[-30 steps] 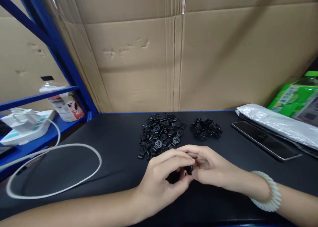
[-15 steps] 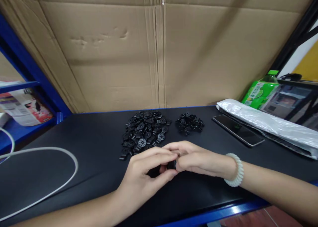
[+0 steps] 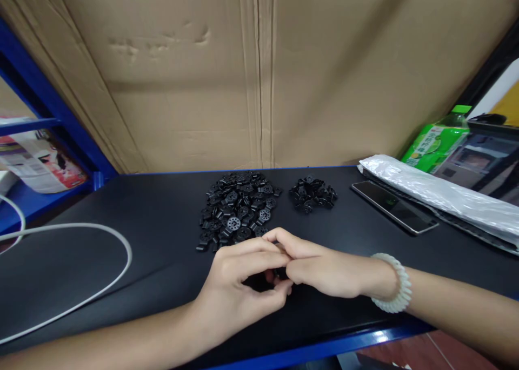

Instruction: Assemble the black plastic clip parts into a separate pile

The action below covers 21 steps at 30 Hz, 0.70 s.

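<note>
Close to the front of the black tabletop, my left hand and my right hand meet fingertip to fingertip. Between them is a small black plastic part, pinched by the fingers of both hands and mostly hidden by them. Just beyond my hands lies a large heap of black plastic parts with round, perforated discs and short tabs. To its right sits a smaller pile of black pieces, whose exact shape I cannot make out.
A smartphone lies at the right beside a silvery-white plastic package. Behind it are a green pack and a bottle with a green cap. A white cable loops over the left side. Cardboard walls the back.
My right thumb and fingers have shifted over the small black part, so less of it shows. Both hands stay together. The whole view has tilted slightly.
</note>
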Each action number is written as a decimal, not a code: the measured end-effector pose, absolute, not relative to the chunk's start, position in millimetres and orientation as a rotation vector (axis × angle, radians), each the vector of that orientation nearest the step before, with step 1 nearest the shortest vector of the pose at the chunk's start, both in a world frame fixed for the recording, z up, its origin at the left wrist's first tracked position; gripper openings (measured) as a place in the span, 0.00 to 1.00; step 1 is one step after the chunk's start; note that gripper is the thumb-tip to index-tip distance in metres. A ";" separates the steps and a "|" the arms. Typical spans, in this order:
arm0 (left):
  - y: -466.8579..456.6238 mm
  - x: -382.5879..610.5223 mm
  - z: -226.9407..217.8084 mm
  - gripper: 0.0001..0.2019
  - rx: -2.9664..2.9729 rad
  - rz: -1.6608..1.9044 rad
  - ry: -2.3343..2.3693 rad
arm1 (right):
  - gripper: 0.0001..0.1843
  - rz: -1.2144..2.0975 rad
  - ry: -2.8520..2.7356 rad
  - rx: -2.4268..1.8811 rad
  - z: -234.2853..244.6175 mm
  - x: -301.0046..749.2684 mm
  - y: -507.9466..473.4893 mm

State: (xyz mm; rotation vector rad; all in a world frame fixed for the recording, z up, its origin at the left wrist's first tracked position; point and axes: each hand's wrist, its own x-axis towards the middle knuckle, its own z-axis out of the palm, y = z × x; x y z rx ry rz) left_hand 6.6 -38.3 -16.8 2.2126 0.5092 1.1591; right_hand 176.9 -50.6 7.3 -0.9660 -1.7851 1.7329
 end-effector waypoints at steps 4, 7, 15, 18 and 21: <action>-38.2 6.1 -16.4 0.13 2.231 1.145 0.557 | 0.20 1.723 -1.793 -0.947 5.2 175.4 -51.3; -37.5 5.3 -16.7 0.12 2.209 1.176 0.596 | 0.20 1.765 -1.695 -0.925 -0.1 174.4 -50.4; -34.3 0.8 -14.3 0.12 1.894 1.202 0.636 | 0.23 1.972 -1.284 -0.782 -1.1 186.3 -41.6; -33.9 -2.8 -17.2 0.16 2.030 1.167 0.607 | 0.22 1.755 -1.636 -0.839 6.0 197.4 -39.4; -35.0 -7.0 -23.0 0.26 2.106 1.101 0.628 | 0.21 0.933 -2.095 -1.109 13.8 215.2 -31.8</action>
